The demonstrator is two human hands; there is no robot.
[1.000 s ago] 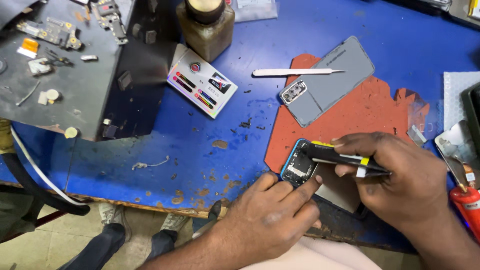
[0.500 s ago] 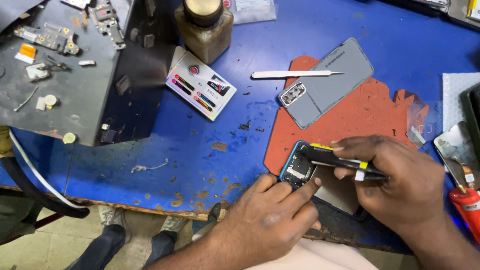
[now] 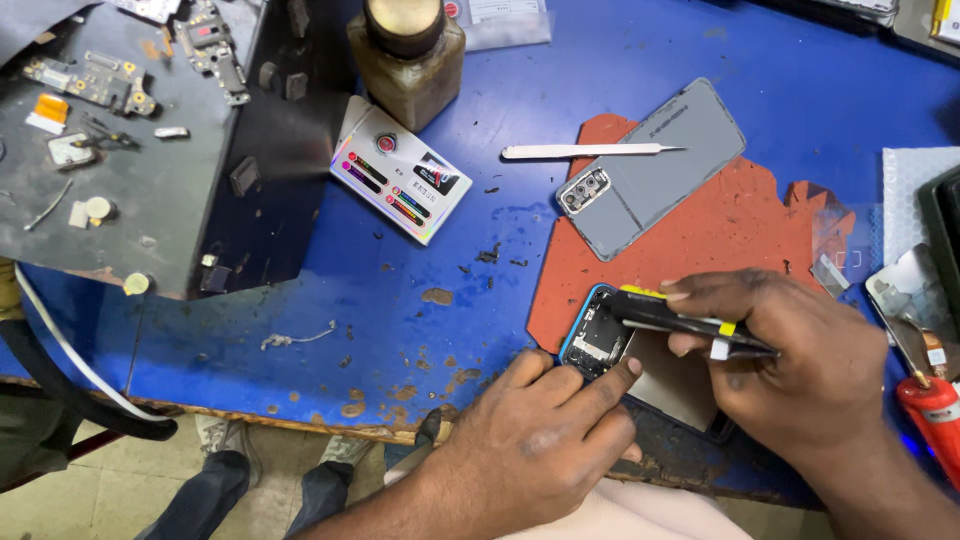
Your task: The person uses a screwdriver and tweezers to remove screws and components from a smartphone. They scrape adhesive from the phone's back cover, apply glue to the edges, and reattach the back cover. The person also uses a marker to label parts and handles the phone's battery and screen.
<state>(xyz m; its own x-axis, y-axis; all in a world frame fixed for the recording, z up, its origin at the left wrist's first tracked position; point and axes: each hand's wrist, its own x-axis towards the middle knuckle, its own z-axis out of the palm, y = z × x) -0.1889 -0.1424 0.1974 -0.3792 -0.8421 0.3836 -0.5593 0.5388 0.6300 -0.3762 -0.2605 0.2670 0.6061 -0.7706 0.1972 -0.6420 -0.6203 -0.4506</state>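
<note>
1. An opened phone (image 3: 600, 340) with a blue rim is seen at the near edge of the red mat (image 3: 700, 230), its back removed and its inner parts exposed.
2. The phone is steadied by the left hand (image 3: 540, 440), whose fingers are pressed down on its near corner; nothing is enclosed by that hand.
3. A black tool with yellow bands (image 3: 690, 322) is clamped between the thumb and fingers of the right hand (image 3: 800, 370), and its tip is laid across the phone's upper part.
4. A grey back cover (image 3: 655, 165) with a camera cluster is laid on the mat, beyond the phone and apart from it.
5. White tweezers (image 3: 590, 151) are placed just off the mat's far left edge, on the blue table (image 3: 300, 300).
6. A glossy card with coloured stripes (image 3: 400, 170) and a brown bottle (image 3: 405, 60) are found well to the left of the mat.
7. A red-handled tool (image 3: 930, 410) is seen right of the mat, by the right hand.
</note>
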